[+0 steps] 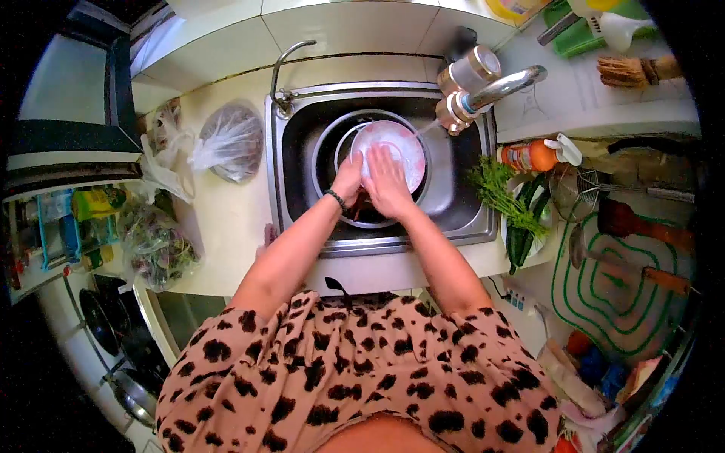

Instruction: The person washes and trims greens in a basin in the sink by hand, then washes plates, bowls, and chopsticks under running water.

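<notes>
A white plate with a pink pattern (408,151) is tilted over a round metal basin (326,140) inside the sink (453,185). My left hand (348,177) grips the plate's left edge, its fingers partly hidden by the plate. My right hand (387,180) lies flat on the plate's face with the fingers stretched out. Water runs from the faucet (507,87) toward the plate's upper right. Dark shapes show in the basin under the plate, too unclear to name.
Left of the sink are a tied plastic bag (230,143) and a bag of leafy vegetables (162,245). At the right stand an orange spray bottle (529,156), green herbs (495,189), cucumbers (519,241) and a strainer (575,192). A small tap (281,75) rises at the sink's back left.
</notes>
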Motion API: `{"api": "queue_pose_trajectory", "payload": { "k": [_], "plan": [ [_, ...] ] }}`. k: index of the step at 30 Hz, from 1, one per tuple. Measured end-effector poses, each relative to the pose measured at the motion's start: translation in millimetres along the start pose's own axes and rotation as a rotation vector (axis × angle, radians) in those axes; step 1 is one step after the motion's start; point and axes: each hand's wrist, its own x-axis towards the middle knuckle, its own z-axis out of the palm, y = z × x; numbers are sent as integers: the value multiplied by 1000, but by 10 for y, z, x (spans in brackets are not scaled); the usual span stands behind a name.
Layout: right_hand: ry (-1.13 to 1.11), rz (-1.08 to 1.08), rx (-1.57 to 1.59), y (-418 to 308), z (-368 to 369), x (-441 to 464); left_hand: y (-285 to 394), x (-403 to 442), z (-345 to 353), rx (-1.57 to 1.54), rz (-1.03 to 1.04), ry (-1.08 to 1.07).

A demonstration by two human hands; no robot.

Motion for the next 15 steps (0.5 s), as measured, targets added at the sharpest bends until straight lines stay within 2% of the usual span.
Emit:
{"api": "queue_pose_trajectory", "payload": {
  "k": [1,2,4,5,6,7,9,10,11,12,14,15],
  "plan": [
    [-93,-50,229,-40,-148,-138,56,-27,-8,0,-1,2],
    [-94,-49,230,45,-179,-181,117,-53,-22,23,32,7],
    [-238,222,-73,212,-215,-272,43,-43,-2,45,57,5],
    [-67,260,-128,243,-149,-192,-23,-36,51,26,26,-5],
    [-62,259,-128,215,-124,-67,-62,-3,86,9,0,-14],
    [-40,152,-109,154,-106,37,-54,-13,120,31,-89,-29],
    [-62,-40,46,66,-241,74,86,-11,96,41,-77,-55],
    [-63,-32,52,5,-344,-61,160,-38,73,44,-72,-83],
    [-155,-24,19,-34,-464,-217,242,-54,65,-6,-114,-52],
    [-248,-18,-17,-4,-551,-314,204,26,-39,-82,-51,-91],
    [242,238,82,193,-610,-377,225,107,-117,-126,-29,-126],
    [268,367,-89,234,-676,-335,264,189,-146,-133,-24,-126]
  ]
}}
